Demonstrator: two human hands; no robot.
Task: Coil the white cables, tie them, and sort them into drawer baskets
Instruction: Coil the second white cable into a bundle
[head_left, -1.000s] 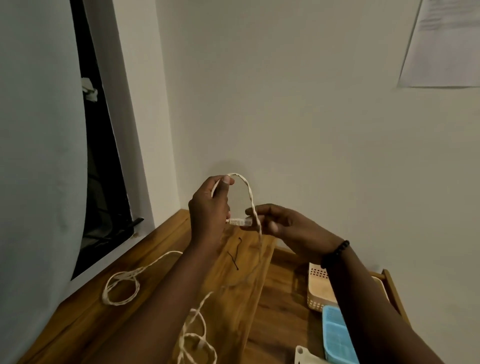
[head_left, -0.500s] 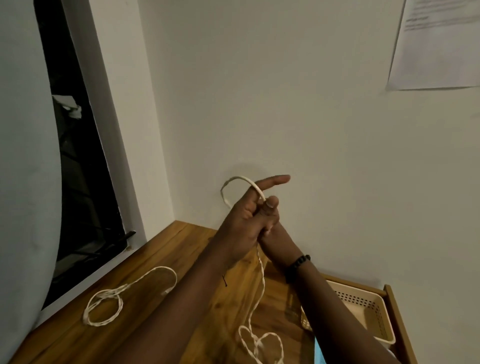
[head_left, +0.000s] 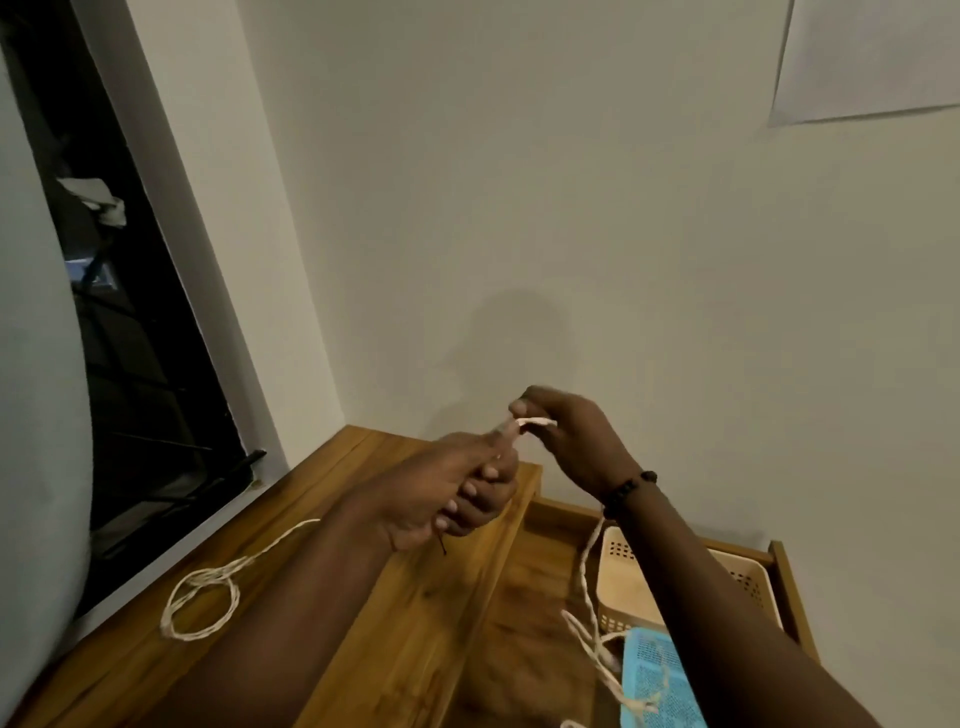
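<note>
stage: early, by my read. coiling of the white twisted cable (head_left: 586, 577) just begun, only a short first bend made up at the hands; no tie on it yet.
left hand (head_left: 447, 493): fingers curled tight round the cable near its end, w/ a thin dark tie (head_left: 443, 546) poking out below the fist.
right hand (head_left: 563, 434): pinching the bent cable end (head_left: 535, 422) betw thumb & fingers, just beside the left hand; black bead bracelet (head_left: 626, 491) on the wrist.
cable run: from the hands it drops past the right wrist, hangs loose over the open wooden drawer (head_left: 779, 558) & tangles by the light blue perforated plastic basket (head_left: 654, 686) at the bottom edge.
second cable: another white twisted cable (head_left: 200, 605) lies in a slack loop on the wooden desktop (head_left: 363, 649) near its left edge, uncoiled, untied.
baskets: beige perforated plastic basket (head_left: 623, 582) sits in the drawer, towards its back; looks like no cable sorted into it. blue one only partly in view.
left to do: finish coil, tie, drop in a basket; same for 2nd cable.
</note>
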